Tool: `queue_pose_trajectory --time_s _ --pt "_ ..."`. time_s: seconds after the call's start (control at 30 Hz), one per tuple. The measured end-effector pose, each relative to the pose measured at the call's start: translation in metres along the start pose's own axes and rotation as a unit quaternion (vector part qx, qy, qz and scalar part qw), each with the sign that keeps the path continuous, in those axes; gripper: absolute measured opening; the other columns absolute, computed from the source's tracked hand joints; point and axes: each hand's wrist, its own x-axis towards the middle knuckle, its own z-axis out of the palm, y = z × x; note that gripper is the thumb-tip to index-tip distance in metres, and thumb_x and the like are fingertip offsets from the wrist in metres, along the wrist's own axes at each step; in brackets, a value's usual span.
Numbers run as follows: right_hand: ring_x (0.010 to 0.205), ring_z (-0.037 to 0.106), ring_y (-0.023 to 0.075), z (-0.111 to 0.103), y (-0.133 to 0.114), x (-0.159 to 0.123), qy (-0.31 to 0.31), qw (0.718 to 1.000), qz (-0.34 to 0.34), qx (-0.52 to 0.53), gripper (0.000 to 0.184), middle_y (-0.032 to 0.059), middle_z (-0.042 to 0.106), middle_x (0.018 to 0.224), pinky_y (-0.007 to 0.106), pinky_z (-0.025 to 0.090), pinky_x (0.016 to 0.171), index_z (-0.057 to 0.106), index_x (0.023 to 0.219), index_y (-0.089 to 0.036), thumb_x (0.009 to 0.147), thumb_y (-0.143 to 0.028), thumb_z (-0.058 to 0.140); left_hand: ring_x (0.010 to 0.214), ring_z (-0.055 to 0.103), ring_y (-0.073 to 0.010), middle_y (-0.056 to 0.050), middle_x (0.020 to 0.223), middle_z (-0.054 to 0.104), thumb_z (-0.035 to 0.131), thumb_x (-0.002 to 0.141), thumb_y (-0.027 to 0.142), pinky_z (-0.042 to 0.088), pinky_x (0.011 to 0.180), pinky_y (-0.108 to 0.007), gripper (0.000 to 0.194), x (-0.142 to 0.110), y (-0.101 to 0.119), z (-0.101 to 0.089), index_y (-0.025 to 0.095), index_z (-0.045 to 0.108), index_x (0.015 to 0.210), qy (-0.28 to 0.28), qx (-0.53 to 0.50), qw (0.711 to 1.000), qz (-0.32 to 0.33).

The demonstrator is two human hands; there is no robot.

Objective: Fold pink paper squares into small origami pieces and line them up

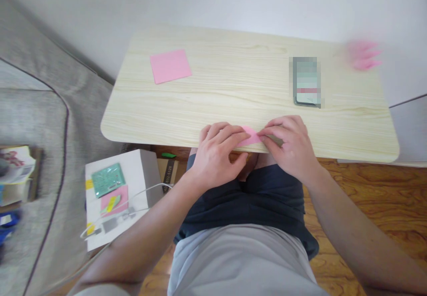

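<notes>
A small folded piece of pink paper [249,136] lies at the front edge of the wooden table, between my hands. My left hand [220,151] rests over its left end, with the fingertips pressing it down and the thumb apart, below the table edge. With thumb and forefinger, my right hand [289,143] pinches the paper's right tip. Part of the paper is hidden under my left fingers. Further back on the left lies a flat stack or sheet of pink paper [171,66].
A phone [307,82], blurred out, lies at the table's [233,78] right. Blurry folded pink pieces [363,55] sit at the far right corner. Below left, a white box [147,171] carries a green packet [108,179], pink paper and white cables.
</notes>
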Motion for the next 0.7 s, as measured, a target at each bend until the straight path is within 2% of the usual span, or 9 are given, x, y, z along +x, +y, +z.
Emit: queue_pose_trajectory --time_s 0.07,0.13,0.2,0.37,0.5,0.57,0.7 --pt "0.102 0.059 0.0274 -0.002 0.009 0.011 -0.023 0.999 -0.026 -0.003 0.013 0.0061 0.071 0.098 0.048 0.045 0.092 0.081 0.099 -0.028 0.096 -0.029 0.069 0.128 0.057 -0.029 -0.005 0.133 0.072 0.067 0.091 0.029 0.039 0.113 -0.05 0.037 0.003 -0.008 -0.006 0.026 0.071 0.128 -0.009 -0.012 1.0 0.007" --pt "0.098 0.058 0.0265 -0.001 0.017 0.024 -0.048 0.997 -0.055 -0.002 0.017 0.0061 0.07 0.093 0.046 0.045 0.09 0.081 0.1 -0.028 0.097 -0.026 0.065 0.125 0.059 -0.027 -0.003 0.127 0.075 0.061 0.095 0.024 0.041 0.111 -0.049 0.026 0.007 -0.015 -0.01 0.028 0.076 0.116 -0.026 -0.022 0.999 0.02" --pt "0.096 0.058 0.0256 0.002 0.024 0.038 -0.064 0.995 -0.077 -0.003 0.02 0.0059 0.07 0.093 0.046 0.045 0.089 0.082 0.101 -0.028 0.097 -0.022 0.063 0.124 0.059 -0.0248 -0.002 0.126 0.076 0.057 0.097 0.02 0.041 0.11 -0.047 0.027 0.01 -0.021 -0.011 0.029 0.078 0.111 -0.031 -0.025 0.999 0.029" --pt "0.099 0.059 0.0266 0.014 0.024 0.054 -0.025 0.997 -0.073 0.003 0.022 0.0063 0.072 0.095 0.047 0.047 0.09 0.082 0.098 -0.028 0.096 -0.02 0.061 0.122 0.059 -0.0245 0.0 0.125 0.076 0.057 0.097 0.019 0.04 0.108 -0.046 0.029 0.018 -0.025 -0.01 0.031 0.08 0.108 -0.037 -0.007 0.999 0.034" --pt "0.102 0.062 0.0267 0.012 0.005 0.032 0.027 0.997 -0.066 0.038 0.019 0.0047 0.075 0.1 0.048 0.05 0.093 0.08 0.097 -0.028 0.092 -0.018 0.064 0.122 0.059 -0.0244 0.001 0.124 0.077 0.059 0.096 0.021 0.039 0.107 -0.045 0.025 0.019 -0.024 -0.008 0.031 0.081 0.103 -0.032 0.003 0.999 0.021" --pt "0.103 0.063 0.0269 0.01 -0.005 0.013 0.025 0.995 -0.079 0.058 0.017 0.0034 0.077 0.103 0.049 0.051 0.093 0.079 0.096 -0.029 0.087 -0.018 0.07 0.122 0.059 -0.0247 0.001 0.123 0.077 0.062 0.096 0.025 0.039 0.106 -0.045 0.02 0.02 -0.024 -0.008 0.03 0.081 0.101 -0.028 0.001 0.999 0.016" --pt "0.111 0.064 0.0275 0.011 -0.015 -0.014 0.008 0.992 -0.102 0.07 0.025 0.0009 0.078 0.112 0.05 0.05 0.098 0.077 0.103 -0.031 0.084 -0.016 0.075 0.121 0.06 -0.025 0.002 0.121 0.078 0.066 0.095 0.03 0.039 0.105 -0.045 0.016 0.02 -0.025 -0.006 0.03 0.081 0.098 -0.018 -0.005 1.0 0.005"
